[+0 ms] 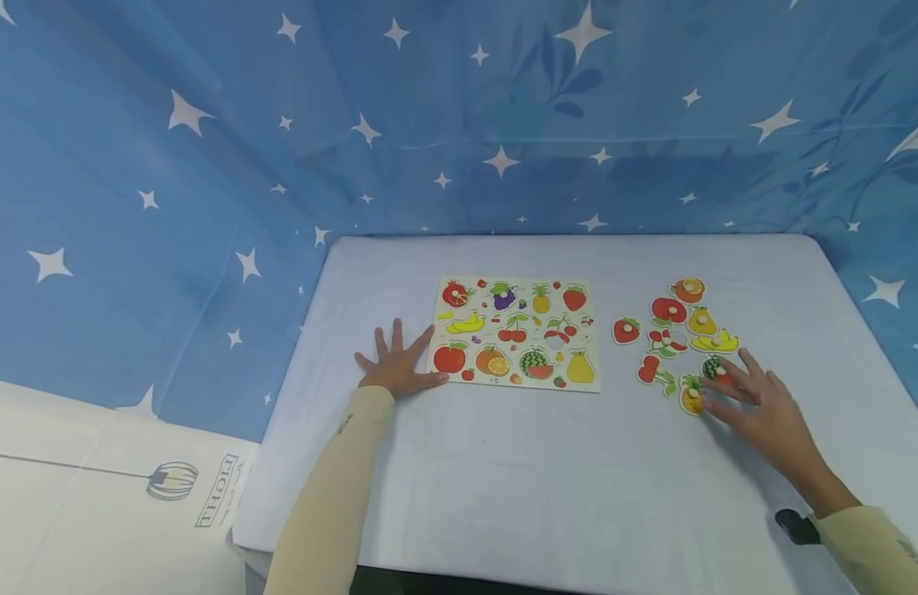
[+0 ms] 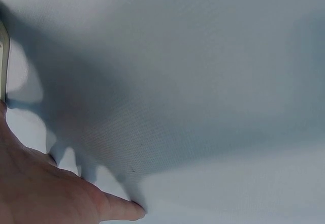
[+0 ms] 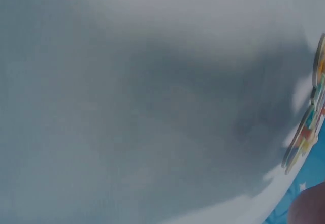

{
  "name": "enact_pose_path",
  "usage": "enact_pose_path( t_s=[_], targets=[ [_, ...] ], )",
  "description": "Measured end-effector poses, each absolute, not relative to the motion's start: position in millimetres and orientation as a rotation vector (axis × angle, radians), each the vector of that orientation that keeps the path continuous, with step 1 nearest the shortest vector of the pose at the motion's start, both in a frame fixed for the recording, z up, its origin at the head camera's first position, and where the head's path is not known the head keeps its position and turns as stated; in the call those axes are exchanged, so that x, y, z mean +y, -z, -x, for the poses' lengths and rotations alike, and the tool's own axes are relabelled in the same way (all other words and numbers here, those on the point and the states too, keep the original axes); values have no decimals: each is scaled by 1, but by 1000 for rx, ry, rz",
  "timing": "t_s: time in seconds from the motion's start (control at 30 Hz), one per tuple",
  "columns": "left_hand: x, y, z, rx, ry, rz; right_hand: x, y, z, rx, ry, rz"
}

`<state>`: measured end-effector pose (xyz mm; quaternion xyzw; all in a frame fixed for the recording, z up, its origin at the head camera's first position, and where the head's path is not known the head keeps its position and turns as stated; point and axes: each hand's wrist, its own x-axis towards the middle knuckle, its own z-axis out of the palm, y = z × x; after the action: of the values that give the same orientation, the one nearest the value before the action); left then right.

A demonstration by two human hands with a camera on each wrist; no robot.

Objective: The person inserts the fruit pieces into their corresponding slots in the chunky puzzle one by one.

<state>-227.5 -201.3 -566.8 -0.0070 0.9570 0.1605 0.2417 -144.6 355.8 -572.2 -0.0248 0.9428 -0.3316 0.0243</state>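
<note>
A fruit puzzle board (image 1: 514,335) lies flat on the table, printed with bananas, cherries, a pear and other fruits. My left hand (image 1: 399,364) is spread on the tablecloth, its thumb and a fingertip right at the board's left edge; in the left wrist view this hand (image 2: 56,193) shows at the lower left. To the right of the board is a loose cluster of knobbed fruit pieces. Over its near side my right hand (image 1: 763,413) hovers with fingers apart, overlapping the watermelon piece (image 1: 712,366) and close to the pineapple piece (image 1: 691,400).
Among the other pieces are a strawberry (image 1: 625,330), a banana piece (image 1: 715,342), a pear (image 1: 701,320) and an orange (image 1: 687,289). Cherries (image 1: 649,369) lie nearer the board. A white cloth (image 1: 503,479) covers the table, and a blue starry curtain (image 1: 459,107) hangs behind.
</note>
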Motion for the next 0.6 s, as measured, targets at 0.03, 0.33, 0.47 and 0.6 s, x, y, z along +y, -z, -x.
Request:
enact_pose_path(
  t_s=[0.03,0.33,0.47,0.6],
  targets=[
    [-201,566,227,2614,-440,22,354,573,144,2914,1043,76],
    [-200,561,224,2634,-451,19,343,582,144,3016,1051,84],
    [-200,565,226,2614,-432,21,341,585,146,3003,1054,32],
    [-201,567,226,2610,-441,24,338,588,150,2984,1058,-1]
  ],
)
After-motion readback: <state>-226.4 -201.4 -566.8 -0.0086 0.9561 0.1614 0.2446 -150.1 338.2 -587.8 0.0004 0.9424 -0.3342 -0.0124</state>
